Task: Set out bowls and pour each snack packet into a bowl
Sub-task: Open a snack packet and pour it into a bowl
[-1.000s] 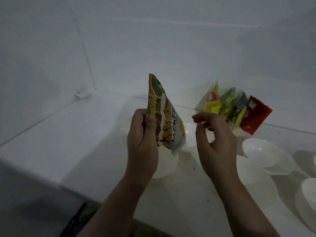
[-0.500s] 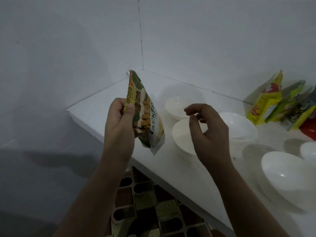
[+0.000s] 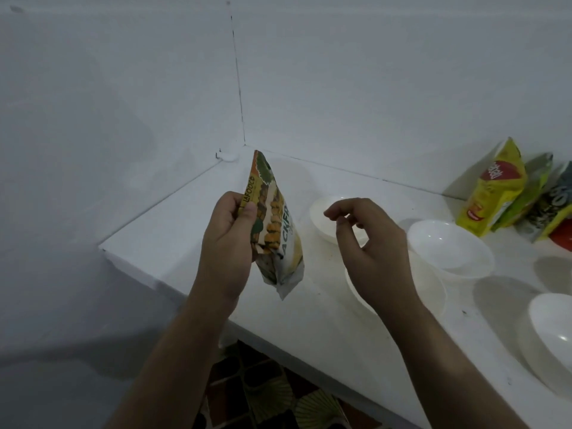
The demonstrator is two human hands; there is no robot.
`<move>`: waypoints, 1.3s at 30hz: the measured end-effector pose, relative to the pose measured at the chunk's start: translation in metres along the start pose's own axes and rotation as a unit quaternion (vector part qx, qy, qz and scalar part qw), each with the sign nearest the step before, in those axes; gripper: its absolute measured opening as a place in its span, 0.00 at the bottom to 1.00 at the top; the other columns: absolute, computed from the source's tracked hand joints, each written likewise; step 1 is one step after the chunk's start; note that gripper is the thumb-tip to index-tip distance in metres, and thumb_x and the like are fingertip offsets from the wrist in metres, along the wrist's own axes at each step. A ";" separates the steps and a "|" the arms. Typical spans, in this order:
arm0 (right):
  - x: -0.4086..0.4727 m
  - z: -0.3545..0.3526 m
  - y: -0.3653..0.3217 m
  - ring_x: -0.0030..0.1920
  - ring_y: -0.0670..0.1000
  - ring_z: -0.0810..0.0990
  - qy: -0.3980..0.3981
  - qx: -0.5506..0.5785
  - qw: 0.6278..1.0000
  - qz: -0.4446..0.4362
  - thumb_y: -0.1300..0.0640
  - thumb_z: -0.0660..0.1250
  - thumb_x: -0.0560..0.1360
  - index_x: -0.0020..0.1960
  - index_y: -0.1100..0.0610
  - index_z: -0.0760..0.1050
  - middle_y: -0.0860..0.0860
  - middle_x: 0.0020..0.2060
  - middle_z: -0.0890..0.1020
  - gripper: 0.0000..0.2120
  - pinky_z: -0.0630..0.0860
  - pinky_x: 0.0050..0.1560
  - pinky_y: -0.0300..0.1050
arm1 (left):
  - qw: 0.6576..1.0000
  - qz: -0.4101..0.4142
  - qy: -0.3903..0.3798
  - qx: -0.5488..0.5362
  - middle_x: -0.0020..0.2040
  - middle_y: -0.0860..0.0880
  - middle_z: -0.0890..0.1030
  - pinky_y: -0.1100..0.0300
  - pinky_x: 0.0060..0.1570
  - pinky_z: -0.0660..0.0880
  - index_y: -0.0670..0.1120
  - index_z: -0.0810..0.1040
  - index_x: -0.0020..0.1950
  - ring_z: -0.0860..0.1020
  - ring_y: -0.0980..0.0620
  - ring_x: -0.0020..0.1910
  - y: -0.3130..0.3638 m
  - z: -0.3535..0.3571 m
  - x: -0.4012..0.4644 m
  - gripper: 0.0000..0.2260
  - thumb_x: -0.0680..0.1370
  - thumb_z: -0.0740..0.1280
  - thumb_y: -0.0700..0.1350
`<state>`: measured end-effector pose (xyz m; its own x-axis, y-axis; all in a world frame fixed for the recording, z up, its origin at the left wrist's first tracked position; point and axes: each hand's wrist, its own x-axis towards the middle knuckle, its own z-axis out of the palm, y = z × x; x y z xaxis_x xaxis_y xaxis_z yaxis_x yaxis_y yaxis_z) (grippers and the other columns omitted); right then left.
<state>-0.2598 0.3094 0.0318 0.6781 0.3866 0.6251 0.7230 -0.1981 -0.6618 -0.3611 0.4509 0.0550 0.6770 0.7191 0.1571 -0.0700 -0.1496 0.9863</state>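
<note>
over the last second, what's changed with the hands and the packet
Little beyond the view: the camera swung left, so the leaning packets now sit at the right edge. The right hand has opened its fingers slightly and holds nothing. The left hand still grips the jackfruit packet upright, and the white bowls stay put on the counter.

A plain home kitchen or pantry corner. A white counter (image 3: 173, 233) runs from near right to the far corner, where two bare white walls (image 3: 340, 88) meet. White bowls (image 3: 445, 246) stand on the counter, and snack packets (image 3: 492, 193) lean against the far right wall. Below the counter's near edge shows a patterned tile floor (image 3: 263, 394), brown with fan shapes.
</note>
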 end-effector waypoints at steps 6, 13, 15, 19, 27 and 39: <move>0.015 0.042 0.002 0.50 0.36 0.75 -0.021 -0.037 0.997 0.065 0.65 0.62 0.78 0.50 0.46 0.76 0.38 0.47 0.79 0.14 0.69 0.44 0.25 | 0.990 -0.020 -0.100 0.093 0.44 0.45 0.81 0.70 0.29 0.71 0.44 0.71 0.46 0.77 0.59 0.35 -0.024 -0.011 0.056 0.09 0.84 0.57 0.45; 0.018 0.088 0.007 0.50 0.40 0.78 -0.034 -0.038 0.995 0.090 0.59 0.60 0.77 0.60 0.53 0.80 0.44 0.54 0.81 0.15 0.75 0.47 0.30 | 0.974 -0.032 -0.195 0.115 0.42 0.45 0.79 0.56 0.37 0.73 0.47 0.73 0.45 0.77 0.49 0.39 -0.038 -0.017 0.089 0.09 0.83 0.57 0.45; 0.018 0.096 0.007 0.50 0.41 0.78 -0.040 -0.026 0.993 0.105 0.60 0.60 0.77 0.60 0.52 0.80 0.44 0.53 0.80 0.15 0.75 0.47 0.32 | 0.967 -0.041 -0.221 0.117 0.44 0.46 0.81 0.52 0.43 0.77 0.48 0.74 0.47 0.80 0.48 0.43 -0.043 -0.016 0.093 0.08 0.83 0.58 0.46; 0.016 0.104 0.007 0.51 0.42 0.79 -0.048 -0.019 0.989 0.140 0.64 0.62 0.79 0.60 0.50 0.79 0.43 0.53 0.80 0.15 0.78 0.46 0.34 | 0.957 -0.078 -0.264 0.090 0.49 0.53 0.79 0.63 0.39 0.77 0.52 0.70 0.56 0.80 0.57 0.45 -0.049 -0.014 0.099 0.05 0.81 0.61 0.44; 0.021 0.100 0.004 0.49 0.39 0.80 -0.026 -0.007 0.977 0.213 0.58 0.60 0.82 0.56 0.46 0.79 0.39 0.49 0.83 0.11 0.77 0.43 0.30 | 0.902 -0.263 -0.293 -0.174 0.57 0.36 0.81 0.42 0.57 0.78 0.40 0.78 0.62 0.79 0.35 0.59 -0.054 -0.011 0.123 0.14 0.82 0.59 0.45; 0.040 0.097 -0.016 0.48 0.57 0.81 -0.097 0.072 0.945 0.305 0.40 0.57 0.81 0.45 0.54 0.78 0.54 0.42 0.82 0.20 0.79 0.55 0.61 | 0.937 -0.050 -0.345 -0.026 0.27 0.53 0.71 0.65 0.29 0.70 0.40 0.75 0.40 0.71 0.56 0.28 -0.051 -0.010 0.125 0.13 0.81 0.61 0.44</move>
<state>-0.2571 0.4152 0.0268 0.9159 0.4002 0.0315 0.1712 -0.3184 -0.9323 -0.2804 0.5551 0.0248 0.9932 0.1156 0.0110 -0.0043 -0.0583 0.9983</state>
